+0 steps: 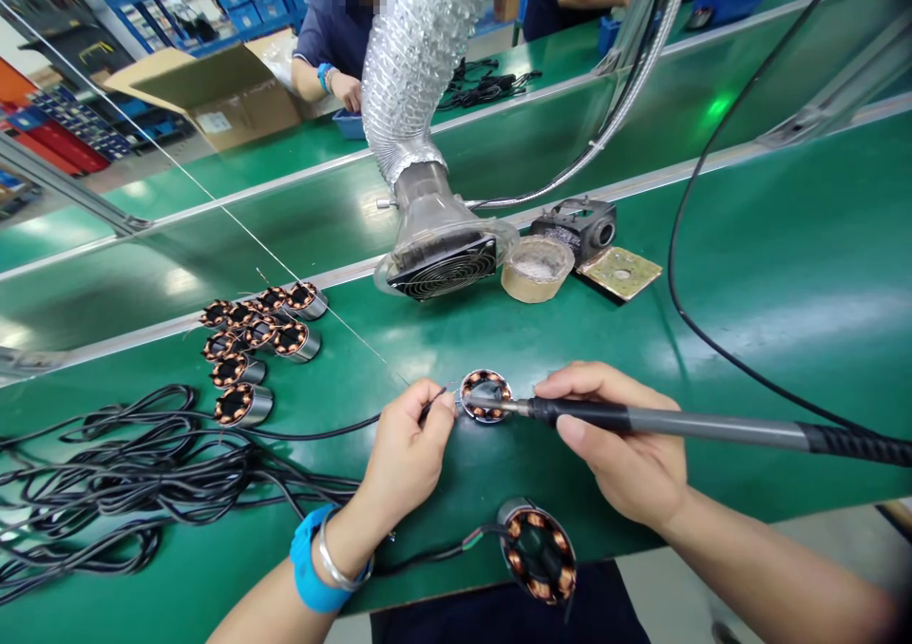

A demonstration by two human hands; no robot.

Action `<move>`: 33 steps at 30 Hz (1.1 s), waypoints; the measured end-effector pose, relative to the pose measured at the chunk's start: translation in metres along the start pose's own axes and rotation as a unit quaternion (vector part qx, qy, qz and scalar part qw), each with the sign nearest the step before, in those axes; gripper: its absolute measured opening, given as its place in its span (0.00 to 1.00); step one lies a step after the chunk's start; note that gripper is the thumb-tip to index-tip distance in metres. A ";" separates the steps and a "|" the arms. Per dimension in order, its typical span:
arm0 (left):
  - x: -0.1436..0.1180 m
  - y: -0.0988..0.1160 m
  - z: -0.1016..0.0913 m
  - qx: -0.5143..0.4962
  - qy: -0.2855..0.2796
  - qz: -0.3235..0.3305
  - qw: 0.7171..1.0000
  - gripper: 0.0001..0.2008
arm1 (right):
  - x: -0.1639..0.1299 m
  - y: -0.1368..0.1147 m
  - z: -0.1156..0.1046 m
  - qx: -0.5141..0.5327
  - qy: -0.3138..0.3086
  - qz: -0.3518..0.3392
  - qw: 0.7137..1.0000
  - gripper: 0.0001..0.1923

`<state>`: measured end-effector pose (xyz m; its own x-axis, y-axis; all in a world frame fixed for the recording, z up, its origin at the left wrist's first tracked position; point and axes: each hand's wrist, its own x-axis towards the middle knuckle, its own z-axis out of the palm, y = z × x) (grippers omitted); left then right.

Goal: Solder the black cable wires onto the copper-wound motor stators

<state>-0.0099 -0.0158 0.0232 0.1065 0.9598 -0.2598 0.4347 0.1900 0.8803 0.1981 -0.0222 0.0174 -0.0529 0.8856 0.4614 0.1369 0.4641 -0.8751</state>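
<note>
My right hand (618,440) grips a grey soldering iron (684,424) whose tip touches a small round motor stator (485,395) with copper windings on the green table (748,340). My left hand (408,449), with a blue wristband and metal bangle, pinches a thin black wire (334,427) at the stator's left edge. A thin solder strand (320,307) runs down from the upper left toward that spot. A second stator (540,551) with a lead lies near the table's front edge.
Several finished stators (256,340) sit in a cluster at left, above a tangle of black cables (106,483). A fume extractor hood (442,245) on a foil duct, a tape roll (537,268), an iron stand (580,226) and sponge pad (621,272) stand behind. Other people work beyond.
</note>
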 end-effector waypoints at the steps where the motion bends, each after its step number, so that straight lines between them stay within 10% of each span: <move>1: 0.000 0.000 0.000 0.005 0.001 0.001 1.000 0.20 | 0.001 -0.002 0.000 -0.009 -0.006 -0.015 1.000 0.08; 11: -0.003 -0.003 0.000 0.007 -0.003 0.001 1.000 0.19 | 0.004 -0.017 0.008 -0.041 -0.037 -0.144 0.988 0.12; 33: -0.001 0.000 0.000 0.027 0.013 0.004 1.000 0.20 | 0.006 -0.014 0.004 -0.041 0.018 -0.151 0.988 0.14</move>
<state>-0.0103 -0.0166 0.0235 0.0872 0.9663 -0.2424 0.4816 0.1721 0.8593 0.1923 -0.0235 0.0317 -0.0693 0.7049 0.7059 0.1992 0.7031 -0.6826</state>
